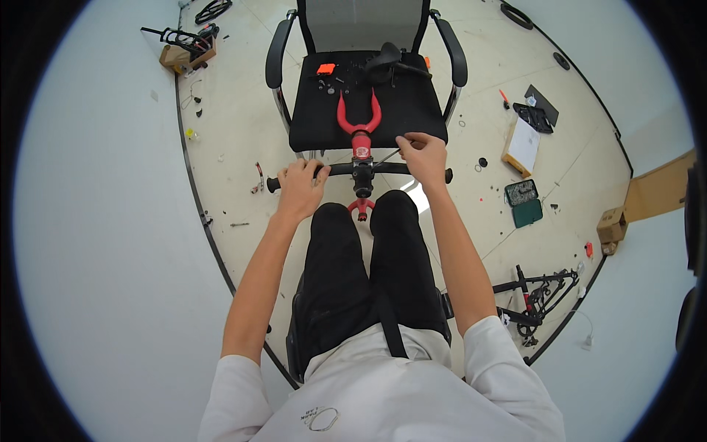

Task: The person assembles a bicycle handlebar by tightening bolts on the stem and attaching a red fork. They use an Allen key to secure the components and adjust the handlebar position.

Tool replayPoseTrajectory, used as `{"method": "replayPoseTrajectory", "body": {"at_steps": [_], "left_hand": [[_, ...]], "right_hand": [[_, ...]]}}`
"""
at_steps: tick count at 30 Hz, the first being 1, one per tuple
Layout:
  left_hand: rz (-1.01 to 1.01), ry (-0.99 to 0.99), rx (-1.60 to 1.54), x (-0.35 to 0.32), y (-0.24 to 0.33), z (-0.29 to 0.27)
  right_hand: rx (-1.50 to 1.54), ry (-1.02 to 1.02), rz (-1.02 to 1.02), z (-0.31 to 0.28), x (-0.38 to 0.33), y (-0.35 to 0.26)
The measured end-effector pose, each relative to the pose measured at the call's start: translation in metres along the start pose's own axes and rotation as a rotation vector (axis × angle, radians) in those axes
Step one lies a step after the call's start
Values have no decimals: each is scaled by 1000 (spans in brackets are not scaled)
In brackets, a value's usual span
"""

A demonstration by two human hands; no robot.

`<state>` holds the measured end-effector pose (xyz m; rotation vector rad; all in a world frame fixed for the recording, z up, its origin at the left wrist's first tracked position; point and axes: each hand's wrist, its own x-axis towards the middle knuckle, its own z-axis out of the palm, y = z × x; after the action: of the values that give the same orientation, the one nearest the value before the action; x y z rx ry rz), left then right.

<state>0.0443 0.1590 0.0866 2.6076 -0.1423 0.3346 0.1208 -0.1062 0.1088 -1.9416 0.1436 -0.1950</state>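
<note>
A black handlebar [340, 169] lies crosswise in front of my knees, with a black stem [361, 175] clamped at its middle. Joined to the stem is a red fork [361, 127], its two legs resting on the seat of a black office chair [313, 121]. My left hand [300, 184] is closed over the left part of the handlebar. Pinched in my right hand [425, 158] is a thin metal rod-like tool, probably a hex key [386, 158], which slants down to the stem. Its tip is too small to make out. A smaller red forked part [361, 207] shows below the stem.
On the chair seat lie a black saddle [383, 62], an orange block [325, 69] and several small metal parts. To the right on the floor are a white-topped box [521, 147], an open green case [526, 214] and a black bicycle frame [526, 302]. A cardboard box [175, 57] stands far left.
</note>
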Motion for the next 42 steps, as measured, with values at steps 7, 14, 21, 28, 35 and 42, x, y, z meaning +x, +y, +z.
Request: {"method": "replayPoseTrajectory", "body": {"at_steps": [7,14,21,28,35,42], "left_hand": [[-34,-91,7,4,6,-3],[33,-80,87,6,9,-13],[37,-119,-61,15,-7,-21],[-16,-224,-23,18,0,-33],[89,-79,-112,18,-7,-31],[415,-47,-288,35,70,-24]], "right_hand": [[-145,8,-220,51,11,-14],[-94,-413,-375,70,-11,-44],[-463,-459,-957,37,-79,-55],[-374,-382,-760,-49,-114,-39],[57,-367,-175,-54,-106,-15],[395,-551,136,-57,-80,4]]}}
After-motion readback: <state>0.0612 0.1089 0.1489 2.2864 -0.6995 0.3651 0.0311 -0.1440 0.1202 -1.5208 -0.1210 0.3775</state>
